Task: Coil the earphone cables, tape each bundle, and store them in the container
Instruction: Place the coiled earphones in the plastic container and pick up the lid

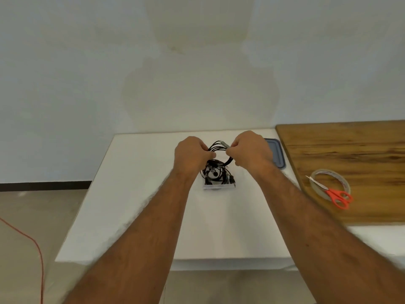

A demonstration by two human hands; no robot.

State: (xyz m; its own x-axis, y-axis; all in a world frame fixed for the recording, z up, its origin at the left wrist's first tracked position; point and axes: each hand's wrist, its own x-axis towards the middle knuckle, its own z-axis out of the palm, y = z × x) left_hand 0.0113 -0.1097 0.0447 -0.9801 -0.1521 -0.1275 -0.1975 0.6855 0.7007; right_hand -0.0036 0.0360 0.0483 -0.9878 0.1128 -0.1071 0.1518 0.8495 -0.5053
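A black coiled earphone cable [219, 147] hangs in the air between both hands above the white table [135, 194]. My left hand [191, 155] grips the coil's left side. My right hand [249, 150] pinches its right side, where a small pale piece shows on the cable. Below the hands stands a small clear container [219, 187] with more black earphone cables [215, 174] inside. A roll of clear tape [331, 183] lies on the wooden board at the right.
Red-handled scissors [335, 196] rest across the tape roll on the wooden board [350, 154]. A grey-blue lid [276, 154] lies behind my right hand. A red cord [32, 244] runs over the floor at the left. A wall stands close behind.
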